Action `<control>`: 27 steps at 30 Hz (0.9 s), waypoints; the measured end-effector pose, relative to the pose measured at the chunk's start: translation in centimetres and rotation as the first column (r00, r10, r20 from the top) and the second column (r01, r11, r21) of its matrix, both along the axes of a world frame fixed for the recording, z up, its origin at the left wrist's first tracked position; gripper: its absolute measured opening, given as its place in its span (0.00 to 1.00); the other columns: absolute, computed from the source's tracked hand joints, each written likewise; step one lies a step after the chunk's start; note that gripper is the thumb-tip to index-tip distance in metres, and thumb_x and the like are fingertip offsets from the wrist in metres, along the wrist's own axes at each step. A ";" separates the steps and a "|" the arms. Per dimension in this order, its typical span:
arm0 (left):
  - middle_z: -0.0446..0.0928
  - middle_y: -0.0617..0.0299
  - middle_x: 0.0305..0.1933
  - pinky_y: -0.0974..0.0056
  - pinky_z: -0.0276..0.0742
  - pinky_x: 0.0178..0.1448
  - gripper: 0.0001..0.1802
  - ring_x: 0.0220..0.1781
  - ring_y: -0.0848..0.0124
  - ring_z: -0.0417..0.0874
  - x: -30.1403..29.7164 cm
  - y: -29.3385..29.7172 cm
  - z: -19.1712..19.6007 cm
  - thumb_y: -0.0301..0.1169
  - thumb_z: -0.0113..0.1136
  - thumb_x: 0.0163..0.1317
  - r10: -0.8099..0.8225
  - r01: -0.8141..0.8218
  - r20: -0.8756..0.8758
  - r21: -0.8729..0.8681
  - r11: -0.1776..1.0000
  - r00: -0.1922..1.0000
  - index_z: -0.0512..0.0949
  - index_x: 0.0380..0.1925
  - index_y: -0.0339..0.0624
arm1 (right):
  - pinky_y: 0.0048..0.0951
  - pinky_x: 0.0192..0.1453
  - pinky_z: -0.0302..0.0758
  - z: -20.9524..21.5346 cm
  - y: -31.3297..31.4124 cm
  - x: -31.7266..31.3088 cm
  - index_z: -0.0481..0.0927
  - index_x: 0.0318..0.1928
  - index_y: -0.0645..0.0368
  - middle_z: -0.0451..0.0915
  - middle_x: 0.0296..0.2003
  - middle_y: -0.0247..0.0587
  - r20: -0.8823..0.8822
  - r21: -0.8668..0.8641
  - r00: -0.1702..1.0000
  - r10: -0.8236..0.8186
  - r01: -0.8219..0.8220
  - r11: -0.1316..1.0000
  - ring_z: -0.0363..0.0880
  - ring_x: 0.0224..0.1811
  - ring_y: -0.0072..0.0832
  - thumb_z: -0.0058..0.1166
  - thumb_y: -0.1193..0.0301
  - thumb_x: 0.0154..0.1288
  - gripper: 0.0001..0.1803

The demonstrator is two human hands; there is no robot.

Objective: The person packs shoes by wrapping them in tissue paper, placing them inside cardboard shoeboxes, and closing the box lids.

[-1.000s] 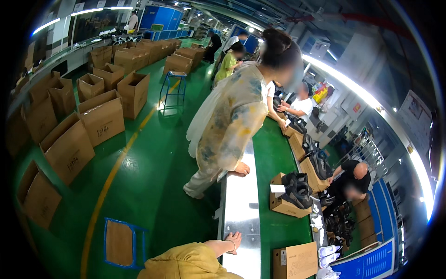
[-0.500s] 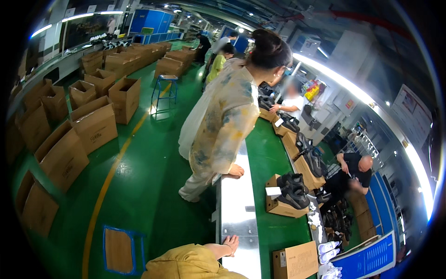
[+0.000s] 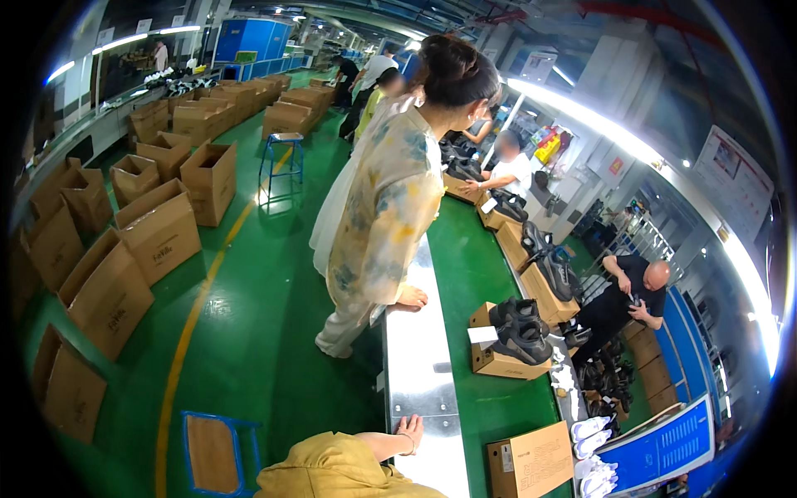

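Note:
My left hand [image 3: 409, 433] rests on the bright steel rail [image 3: 419, 365] along the near side of the green conveyor belt [image 3: 490, 419]. Its fingers lie stretched out and hold nothing; a thin band circles the wrist below a yellow sleeve [image 3: 332, 466]. My right hand is out of view. Across the belt from my hand lies a brown shoebox [image 3: 540, 465]. Farther up the belt, a pair of dark grey shoes [image 3: 521, 336] sits on another shoebox [image 3: 498, 362], with a white card beside them.
A co-worker in a floral top [image 3: 386, 207] stands close ahead, one hand on the rail. Beyond the belt, a person in black [image 3: 635, 295] handles something small. White shoes [image 3: 591, 440] stand at right. Two stools [image 3: 212, 452] and several open cartons [image 3: 108, 295] occupy the left floor.
The view has shifted slightly, so the scene sits a little farther left. The person in black has raised their head and hands somewhat. My left hand stays on the rail.

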State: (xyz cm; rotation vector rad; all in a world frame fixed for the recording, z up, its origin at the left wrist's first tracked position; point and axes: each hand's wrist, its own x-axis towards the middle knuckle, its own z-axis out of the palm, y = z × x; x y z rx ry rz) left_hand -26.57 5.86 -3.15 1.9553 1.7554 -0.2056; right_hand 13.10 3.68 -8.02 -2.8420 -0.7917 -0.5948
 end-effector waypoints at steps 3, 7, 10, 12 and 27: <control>0.36 0.42 0.69 0.40 0.38 0.68 0.53 0.72 0.48 0.34 -0.2 -0.1 0.3 0.46 0.65 0.46 0.004 -0.005 0.024 0.013 1.000 1.000 0.45 0.63 0.30 | 0.62 0.60 0.49 0.2 0.0 -0.3 0.59 0.61 0.48 0.53 0.65 0.43 -0.004 -0.011 1.000 0.010 -0.010 1.000 0.47 0.68 0.43 0.31 0.53 0.65 0.27; 0.37 0.42 0.69 0.41 0.39 0.68 0.53 0.72 0.49 0.34 -0.3 -0.3 1.1 0.46 0.65 0.46 -0.001 0.001 0.016 -0.007 1.000 1.000 0.45 0.63 0.29 | 0.62 0.60 0.49 0.2 0.3 -0.2 0.59 0.61 0.49 0.53 0.65 0.43 -0.009 -0.021 1.000 0.027 -0.028 0.999 0.47 0.68 0.43 0.31 0.53 0.65 0.27; 0.37 0.42 0.69 0.42 0.40 0.68 0.54 0.72 0.49 0.35 -0.4 -0.4 1.1 0.46 0.66 0.46 -0.002 0.002 -0.011 0.012 1.000 1.000 0.44 0.63 0.29 | 0.62 0.60 0.49 0.1 0.1 -0.3 0.59 0.61 0.49 0.53 0.65 0.43 -0.017 -0.032 0.999 0.041 -0.041 0.999 0.48 0.68 0.43 0.32 0.53 0.65 0.27; 0.38 0.42 0.69 0.43 0.41 0.68 0.55 0.72 0.49 0.35 -0.6 -0.3 1.6 0.46 0.66 0.46 -0.007 0.007 0.012 0.015 1.000 1.000 0.44 0.63 0.28 | 0.62 0.60 0.49 0.0 0.3 -0.5 0.59 0.61 0.49 0.53 0.65 0.43 -0.024 -0.033 0.998 0.049 -0.050 0.998 0.48 0.68 0.43 0.32 0.53 0.65 0.27; 0.40 0.42 0.69 0.42 0.44 0.67 0.53 0.71 0.48 0.37 -0.9 0.0 3.5 0.47 0.65 0.46 -0.027 0.027 -0.026 0.018 0.999 0.999 0.47 0.63 0.28 | 0.62 0.60 0.50 2.3 2.3 -2.1 0.59 0.61 0.50 0.53 0.65 0.43 -0.039 -0.024 0.993 0.109 -0.110 0.994 0.48 0.67 0.43 0.32 0.54 0.65 0.26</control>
